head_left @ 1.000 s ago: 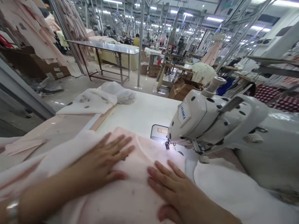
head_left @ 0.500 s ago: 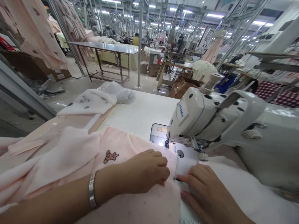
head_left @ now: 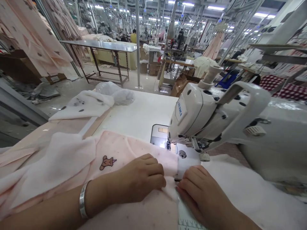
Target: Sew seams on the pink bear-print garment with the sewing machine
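A pale pink fabric piece (head_left: 153, 209) with tiny dots and an embroidered bear (head_left: 107, 162) lies across the front of the sewing table. My left hand (head_left: 141, 179), with a silver bracelet on the wrist, is closed on the fabric, its fingers curled and gathering a small fold. Beside it, my right hand (head_left: 201, 191) has its fingers together, pinching the fabric's right edge; the exact grip is partly hidden. Just beyond both hands stands a white sewing machine (head_left: 192, 108). The fabric's far edge lies by its lit presser foot (head_left: 168, 145).
Further pink fabric (head_left: 69, 156) is heaped at the left, with a white spotted cloth (head_left: 83, 105) and a clear plastic bag (head_left: 120, 94) behind. White fabric (head_left: 230, 182) lies right of my right hand. A metal-topped table (head_left: 103, 46) stands across the aisle.
My right hand's fingers have drawn together at the fabric edge. The fabric between my hands is now bunched into a fold. The whole view has shifted slightly.
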Demonstrator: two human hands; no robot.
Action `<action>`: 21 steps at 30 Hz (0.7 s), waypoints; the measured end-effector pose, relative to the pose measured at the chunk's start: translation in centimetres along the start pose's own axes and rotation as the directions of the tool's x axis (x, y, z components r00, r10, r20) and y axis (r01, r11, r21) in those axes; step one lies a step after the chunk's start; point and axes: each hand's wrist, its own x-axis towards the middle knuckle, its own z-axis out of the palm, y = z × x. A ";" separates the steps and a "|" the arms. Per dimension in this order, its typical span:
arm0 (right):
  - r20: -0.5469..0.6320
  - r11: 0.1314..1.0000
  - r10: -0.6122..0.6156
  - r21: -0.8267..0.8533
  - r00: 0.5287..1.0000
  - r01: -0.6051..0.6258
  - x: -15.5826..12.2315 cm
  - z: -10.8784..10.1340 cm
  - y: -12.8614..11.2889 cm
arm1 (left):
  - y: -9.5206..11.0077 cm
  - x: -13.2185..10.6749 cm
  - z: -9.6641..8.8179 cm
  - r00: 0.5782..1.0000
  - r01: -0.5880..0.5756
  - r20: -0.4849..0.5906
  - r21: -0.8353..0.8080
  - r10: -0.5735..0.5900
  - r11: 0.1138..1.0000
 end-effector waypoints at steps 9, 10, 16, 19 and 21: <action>-0.036 1.000 -0.010 0.017 0.999 0.011 -0.5 0.1 0.3 | -0.5 1.4 0.5 0.987 0.159 0.002 0.005 -0.159 0.987; -0.035 1.000 -0.007 0.019 0.999 0.007 -0.5 0.1 0.3 | -0.5 1.3 0.6 0.992 0.126 -0.016 0.007 -0.125 0.992; -0.032 1.000 -0.022 0.021 0.999 0.023 -0.6 0.1 0.3 | -0.9 1.0 0.7 0.988 0.109 -0.106 -0.020 -0.110 0.994; -0.033 0.999 -0.026 0.026 0.999 0.026 -0.6 0.0 0.3 | -1.2 0.8 0.7 0.991 0.128 -0.048 0.063 -0.125 0.990; -0.030 0.999 -0.033 0.029 0.999 0.034 -0.5 -0.1 0.4 | -1.4 0.7 0.8 0.996 0.094 -0.002 0.082 -0.094 0.992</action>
